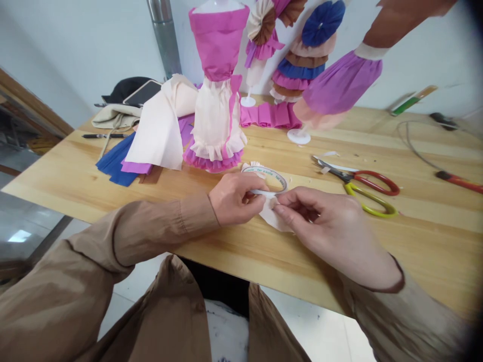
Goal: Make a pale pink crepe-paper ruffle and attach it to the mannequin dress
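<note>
A thin roll of tape (278,177) with green lettering on its inner core stands partly behind my left hand (236,198). The fingers of that hand are closed on the roll's near side. Just right of it, my right hand (328,216) pinches a small piece of cream crepe paper (272,217) between thumb and index finger. The paper hangs below the tape, close to the left fingertips. Whether the tape sticks to it I cannot tell. Behind the roll, a bit of ruffled cream paper (253,165) shows. Both hands are over the front of the wooden table (426,251).
Scissors (354,177) with red and yellow handles lie right of my hands. A pink and cream paper dress (219,100) stands behind them, with more paper-dressed forms (339,88) farther right. Crepe sheets (156,130) lie left. A flask (165,40) and a green-handled tool (413,100) are at the back.
</note>
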`<state>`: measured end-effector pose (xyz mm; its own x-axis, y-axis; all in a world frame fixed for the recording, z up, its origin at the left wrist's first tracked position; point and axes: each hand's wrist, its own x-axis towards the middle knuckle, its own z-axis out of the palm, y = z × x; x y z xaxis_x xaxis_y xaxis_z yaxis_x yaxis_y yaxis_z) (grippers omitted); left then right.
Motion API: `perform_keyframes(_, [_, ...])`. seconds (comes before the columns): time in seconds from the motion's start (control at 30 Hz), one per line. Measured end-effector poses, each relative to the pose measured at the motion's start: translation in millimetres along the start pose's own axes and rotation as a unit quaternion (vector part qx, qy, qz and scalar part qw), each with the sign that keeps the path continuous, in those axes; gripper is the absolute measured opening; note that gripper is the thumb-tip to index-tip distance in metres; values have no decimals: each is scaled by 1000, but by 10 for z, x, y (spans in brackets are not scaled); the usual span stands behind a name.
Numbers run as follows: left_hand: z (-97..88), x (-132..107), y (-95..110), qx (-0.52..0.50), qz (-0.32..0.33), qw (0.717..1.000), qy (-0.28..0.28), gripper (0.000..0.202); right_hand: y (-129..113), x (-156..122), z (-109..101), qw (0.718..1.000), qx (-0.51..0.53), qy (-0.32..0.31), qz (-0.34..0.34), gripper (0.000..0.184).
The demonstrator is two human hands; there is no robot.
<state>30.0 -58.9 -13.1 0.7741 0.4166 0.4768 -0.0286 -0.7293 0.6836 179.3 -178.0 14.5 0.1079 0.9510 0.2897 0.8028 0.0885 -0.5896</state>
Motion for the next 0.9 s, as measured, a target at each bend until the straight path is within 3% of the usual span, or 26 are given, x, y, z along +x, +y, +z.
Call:
perform_keyframes(0.63, [-11, -1, 22, 11, -1, 1000, -1, 14, 17, 11, 0, 1000, -10, 26, 8, 13])
perform_keyframes(0.9, [3, -5, 11, 11, -17, 1000, 6, 23, 16, 8, 9, 998, -47, 31, -4, 16])
